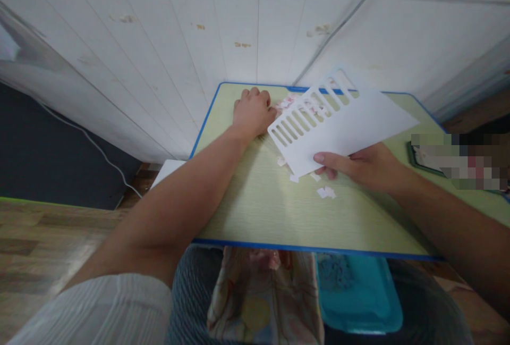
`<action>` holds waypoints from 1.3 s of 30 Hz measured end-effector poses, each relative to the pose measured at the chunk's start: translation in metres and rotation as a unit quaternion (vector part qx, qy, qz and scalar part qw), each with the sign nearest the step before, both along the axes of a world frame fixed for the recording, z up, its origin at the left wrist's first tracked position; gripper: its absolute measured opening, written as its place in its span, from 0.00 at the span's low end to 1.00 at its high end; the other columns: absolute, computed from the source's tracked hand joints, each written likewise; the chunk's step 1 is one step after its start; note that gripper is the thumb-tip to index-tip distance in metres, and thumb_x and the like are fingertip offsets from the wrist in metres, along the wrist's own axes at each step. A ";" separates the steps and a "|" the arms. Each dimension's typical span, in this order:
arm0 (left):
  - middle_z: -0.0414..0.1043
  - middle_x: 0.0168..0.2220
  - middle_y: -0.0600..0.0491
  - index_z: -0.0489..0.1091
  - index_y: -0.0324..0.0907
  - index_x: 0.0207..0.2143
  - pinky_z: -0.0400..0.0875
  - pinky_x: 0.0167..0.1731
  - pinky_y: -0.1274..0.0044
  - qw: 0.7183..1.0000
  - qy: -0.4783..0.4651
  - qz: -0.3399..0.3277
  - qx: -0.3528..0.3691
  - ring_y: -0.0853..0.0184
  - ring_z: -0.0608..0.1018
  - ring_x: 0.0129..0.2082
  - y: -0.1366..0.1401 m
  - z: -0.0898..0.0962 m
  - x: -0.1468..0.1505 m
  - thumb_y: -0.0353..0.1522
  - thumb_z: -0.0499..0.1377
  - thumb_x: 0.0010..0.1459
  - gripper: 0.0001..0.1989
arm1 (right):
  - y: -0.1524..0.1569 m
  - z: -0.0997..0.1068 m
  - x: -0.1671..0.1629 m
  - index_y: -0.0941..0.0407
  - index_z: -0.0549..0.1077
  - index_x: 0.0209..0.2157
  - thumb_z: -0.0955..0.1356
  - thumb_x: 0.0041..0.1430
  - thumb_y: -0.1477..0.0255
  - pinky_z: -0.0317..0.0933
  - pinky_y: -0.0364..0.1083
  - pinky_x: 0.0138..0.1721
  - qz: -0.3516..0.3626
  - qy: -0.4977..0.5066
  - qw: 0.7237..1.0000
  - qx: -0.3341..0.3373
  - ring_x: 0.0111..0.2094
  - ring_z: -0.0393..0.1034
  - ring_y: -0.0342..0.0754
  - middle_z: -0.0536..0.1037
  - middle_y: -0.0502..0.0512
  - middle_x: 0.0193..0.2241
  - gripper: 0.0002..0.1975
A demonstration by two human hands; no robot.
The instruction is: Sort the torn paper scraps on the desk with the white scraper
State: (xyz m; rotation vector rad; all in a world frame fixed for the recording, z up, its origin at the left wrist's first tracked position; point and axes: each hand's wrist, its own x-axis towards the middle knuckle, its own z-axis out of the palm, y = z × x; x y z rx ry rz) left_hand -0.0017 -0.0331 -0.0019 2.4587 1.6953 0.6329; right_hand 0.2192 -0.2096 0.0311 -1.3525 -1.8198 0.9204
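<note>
My right hand (358, 167) grips a white slotted sheet (338, 132) by its near edge, thumb on top and fingers beneath. The sheet is tilted above the table, and a row of long rounded slots runs along its upper left side. My left hand (253, 111) rests at the far left of the tabletop with its fingers curled; whatever they may hold is hidden. Beside its fingertips lies a pile of small white and pink paper scraps (287, 102), partly behind the sheet. A few more white scraps (326, 192) are scattered nearer to me.
The light green table (263, 212) has a blue rim and stands against a white plank wall (191, 31). A dark green-edged object (424, 160), partly blurred, lies at the right. On my lap are a patterned cloth bag (266, 297) and a blue plastic tray (366, 297).
</note>
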 end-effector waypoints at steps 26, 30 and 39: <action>0.79 0.61 0.39 0.80 0.49 0.57 0.73 0.65 0.50 1.000 -0.013 -0.005 0.010 0.42 0.71 0.67 0.005 -0.005 -0.001 0.36 0.60 0.71 0.16 | 0.016 -0.006 -0.006 0.50 0.77 0.25 0.77 0.65 0.61 0.65 0.51 0.17 -0.132 0.037 0.991 0.013 0.16 0.68 0.50 0.81 0.55 0.21 0.16; 0.78 0.62 0.38 0.81 0.49 0.56 0.72 0.66 0.50 1.000 -0.015 -0.009 0.005 0.42 0.72 0.67 0.004 -0.004 -0.001 0.35 0.60 0.70 0.16 | 0.018 0.002 0.007 0.52 0.76 0.26 0.79 0.62 0.61 0.67 0.51 0.17 -0.179 0.077 0.980 0.041 0.17 0.70 0.50 0.82 0.56 0.22 0.15; 0.78 0.61 0.39 0.80 0.50 0.53 0.72 0.65 0.48 1.000 -0.018 -0.007 0.000 0.41 0.71 0.68 0.003 -0.003 -0.001 0.38 0.59 0.71 0.13 | 0.014 -0.004 0.001 0.50 0.75 0.24 0.78 0.66 0.50 0.71 0.50 0.23 -0.095 0.009 0.995 0.031 0.20 0.72 0.49 0.81 0.54 0.21 0.24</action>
